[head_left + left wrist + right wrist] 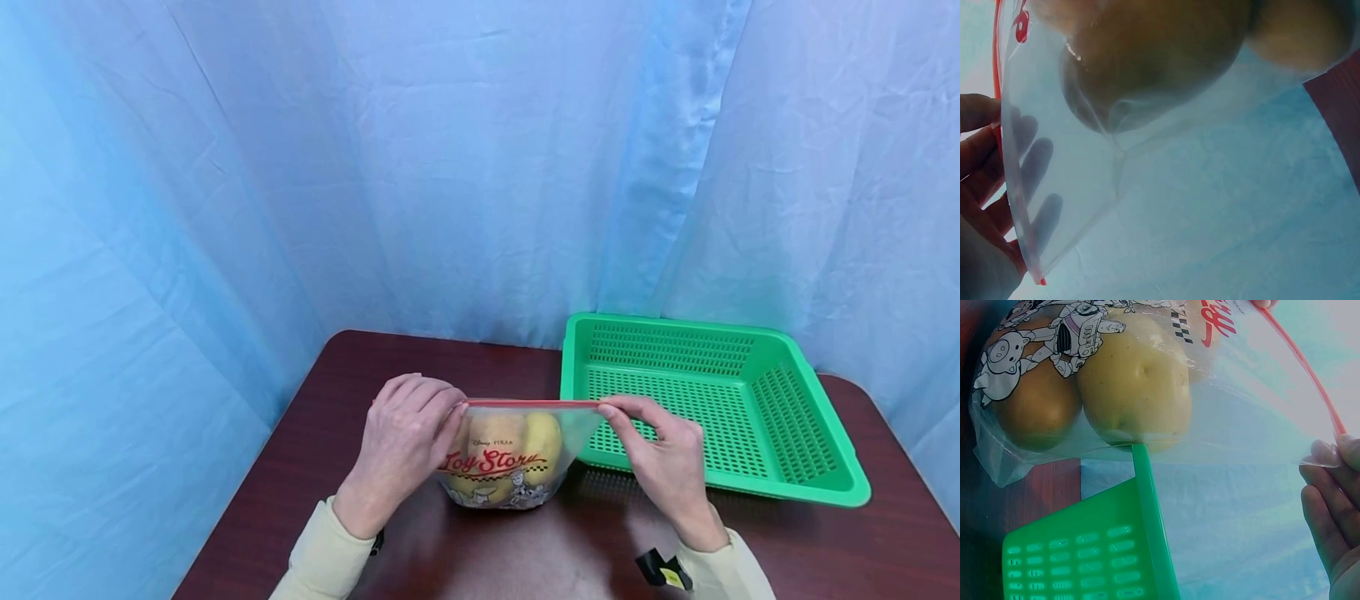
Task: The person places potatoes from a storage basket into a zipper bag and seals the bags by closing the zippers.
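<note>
A clear zip-top bag (577, 429) with a red zip strip and "Toy Story" print stands upright on the table. Several potatoes (1138, 387) show through its plastic, packed in the lower part. Along the red strip, left of the middle, my left hand (408, 425) pinches the top edge between thumb and fingers. My right hand (663, 458) pinches the strip's right end with thumb and forefinger. The strip (532, 404) is stretched straight between both hands. In the left wrist view, the left fingers (979, 156) show behind the bag's edge.
Behind and right of the bag sits a green perforated plastic basket (787, 496), its near left corner close to the right hand. The dark wooden table (315, 467) carries everything. Pale blue curtains (450, 167) hang around its far and left sides.
</note>
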The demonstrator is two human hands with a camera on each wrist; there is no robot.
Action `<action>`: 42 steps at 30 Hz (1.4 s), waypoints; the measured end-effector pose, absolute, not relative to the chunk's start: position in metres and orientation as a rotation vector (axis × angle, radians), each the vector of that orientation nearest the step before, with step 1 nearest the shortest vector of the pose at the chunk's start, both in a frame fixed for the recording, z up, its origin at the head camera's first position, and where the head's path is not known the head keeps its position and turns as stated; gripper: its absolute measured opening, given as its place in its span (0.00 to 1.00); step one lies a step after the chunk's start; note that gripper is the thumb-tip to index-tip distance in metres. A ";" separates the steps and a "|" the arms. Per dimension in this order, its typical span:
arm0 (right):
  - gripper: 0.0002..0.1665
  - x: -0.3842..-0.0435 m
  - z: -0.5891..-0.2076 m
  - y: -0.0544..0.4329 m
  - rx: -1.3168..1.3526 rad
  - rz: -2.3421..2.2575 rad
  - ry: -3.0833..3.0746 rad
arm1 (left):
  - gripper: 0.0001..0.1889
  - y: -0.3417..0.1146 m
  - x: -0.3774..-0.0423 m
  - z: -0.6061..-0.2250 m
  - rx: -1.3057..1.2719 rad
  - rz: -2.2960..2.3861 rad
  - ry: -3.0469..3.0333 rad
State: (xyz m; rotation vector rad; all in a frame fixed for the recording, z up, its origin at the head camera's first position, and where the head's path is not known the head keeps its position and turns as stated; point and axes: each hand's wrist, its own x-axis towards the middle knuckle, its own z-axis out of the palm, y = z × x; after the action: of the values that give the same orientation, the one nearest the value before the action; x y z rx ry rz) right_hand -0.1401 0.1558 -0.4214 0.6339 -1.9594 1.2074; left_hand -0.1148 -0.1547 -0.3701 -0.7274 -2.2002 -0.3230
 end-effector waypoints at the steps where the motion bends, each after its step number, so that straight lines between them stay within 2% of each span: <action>1: 0.21 -0.140 -0.421 0.156 0.633 1.209 -1.959 | 0.03 -0.155 -0.115 -0.370 -0.726 -0.324 -2.199; 42: 0.20 -0.139 -0.418 0.154 0.646 1.232 -1.946 | 0.04 -0.173 -0.113 -0.378 -0.646 -0.378 -2.198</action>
State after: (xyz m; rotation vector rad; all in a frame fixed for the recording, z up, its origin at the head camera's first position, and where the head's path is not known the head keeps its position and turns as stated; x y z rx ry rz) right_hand -0.1394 0.1545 -0.4180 0.6458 -1.9458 1.2316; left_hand -0.1135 -0.1730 -0.3776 -0.6459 -2.1977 -0.3778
